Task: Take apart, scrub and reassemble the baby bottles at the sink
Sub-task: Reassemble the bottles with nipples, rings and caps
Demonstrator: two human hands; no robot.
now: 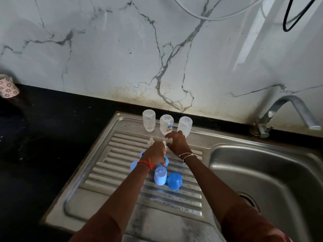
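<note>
— Marbled wall tiles back a black stone surface (52, 119), with a flowered cup (8, 87) at its far left. Where are the bottles?

— On the ribbed steel drainboard (108, 170). Three clear plastic bottles (166, 124) stand neck-down in a row at its back edge. A clear soft teat (150, 141) lies before them. Nearer are a pale blue cap (160, 177) and a darker blue cap (174, 180).

— And the hands?

— The left grip (155, 153) is clamped on a blue screw ring (166, 161). The right grip (177, 143) curls just beside the middle bottle's neck; I cannot tell whether it pinches anything.

— Handling?

— Light and stiff, and probably wet and slippery. I'd take bottles round the body and teats by the base flange. The hands partly hide a second teat and another blue piece. The steel basin (227, 163) is cut off at the right.
</note>
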